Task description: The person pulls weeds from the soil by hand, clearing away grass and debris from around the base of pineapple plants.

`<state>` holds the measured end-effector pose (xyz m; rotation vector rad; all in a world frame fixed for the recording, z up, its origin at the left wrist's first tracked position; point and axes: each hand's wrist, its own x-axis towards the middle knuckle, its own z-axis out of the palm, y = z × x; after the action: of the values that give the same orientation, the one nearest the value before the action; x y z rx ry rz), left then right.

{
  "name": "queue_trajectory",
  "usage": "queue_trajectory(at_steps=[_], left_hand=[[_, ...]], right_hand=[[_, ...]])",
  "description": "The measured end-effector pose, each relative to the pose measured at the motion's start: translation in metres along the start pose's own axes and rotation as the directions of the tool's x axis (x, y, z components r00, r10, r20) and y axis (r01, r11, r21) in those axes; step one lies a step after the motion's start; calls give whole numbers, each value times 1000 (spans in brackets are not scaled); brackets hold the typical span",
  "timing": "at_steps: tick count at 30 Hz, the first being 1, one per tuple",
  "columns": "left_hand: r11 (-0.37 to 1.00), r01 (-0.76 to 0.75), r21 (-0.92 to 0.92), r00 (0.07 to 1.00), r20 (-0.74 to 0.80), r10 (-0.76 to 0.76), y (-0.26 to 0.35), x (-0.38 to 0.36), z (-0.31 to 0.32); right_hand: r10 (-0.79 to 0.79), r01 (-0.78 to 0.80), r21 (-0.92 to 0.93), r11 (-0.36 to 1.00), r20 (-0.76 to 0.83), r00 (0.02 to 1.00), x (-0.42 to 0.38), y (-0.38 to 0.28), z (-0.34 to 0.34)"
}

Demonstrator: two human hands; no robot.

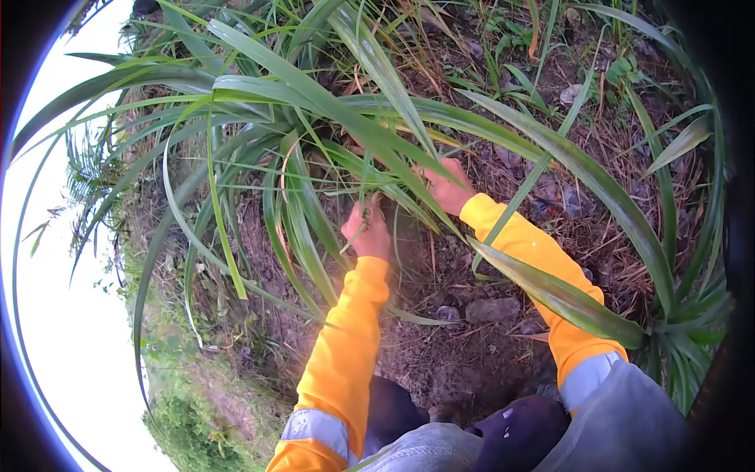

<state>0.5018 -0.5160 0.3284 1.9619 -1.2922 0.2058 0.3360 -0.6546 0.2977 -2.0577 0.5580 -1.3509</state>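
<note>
A big plant with long, arching, strap-like green leaves (307,90) fills the upper middle, resembling a pineapple plant. Thin grass blades (363,169) grow among its leaves near the base. My left hand (367,230) is closed low at the plant's front, with thin green grass in its fingers. Just right of it and slightly farther away, my right hand (450,186) has its fingers curled in beside the plant base. Leaves partly cover those fingertips, so what they grip is hidden. Both arms wear orange sleeves (338,338) with grey reflective bands.
Another long-leaved plant (668,330) stands at the right, one broad leaf crossing my right forearm. A stone (493,309) lies on the brown soil (440,358) before my dark boots (523,433). Dry needle-like litter (621,228) covers ground at right. Green bushes (189,429) show lower left.
</note>
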Motion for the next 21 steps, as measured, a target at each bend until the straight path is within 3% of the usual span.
queue_trajectory(at_steps=[3,4,7,8,11,12,13,15,19,21], left_hand=[[996,-62,71,998,-11,63,19,-11,-1],[996,-93,-4,995,-19,93,12,-16,-1],[997,-51,-49,980,-196,41,6,2,9],[981,190,33,982,-5,-190,10,4,2],[982,59,182,992,-122,-37,-2,18,17],[979,112,172,994,-29,-109,1,24,16],[973,-39,229,997,-53,52,-11,28,21],[930,-144,337,977,-101,188,-20,34,27],[967,-119,226,985,-99,144,-9,43,32],[974,-45,220,995,-80,64,-8,55,36]], right_hand=[[112,-115,-87,990,-37,993,-11,21,-4],[57,-67,-94,993,-110,992,-6,31,-2],[153,-146,70,987,-108,982,19,27,11],[-41,26,-185,982,-77,996,28,22,10],[-102,58,-355,933,-108,989,52,16,35],[56,-62,-366,928,-27,998,60,27,49],[70,-79,-327,942,-37,997,62,27,51],[111,-121,-250,961,-53,992,59,25,47],[200,-190,-122,974,75,977,56,21,14],[85,-79,-68,995,96,992,45,14,1]])
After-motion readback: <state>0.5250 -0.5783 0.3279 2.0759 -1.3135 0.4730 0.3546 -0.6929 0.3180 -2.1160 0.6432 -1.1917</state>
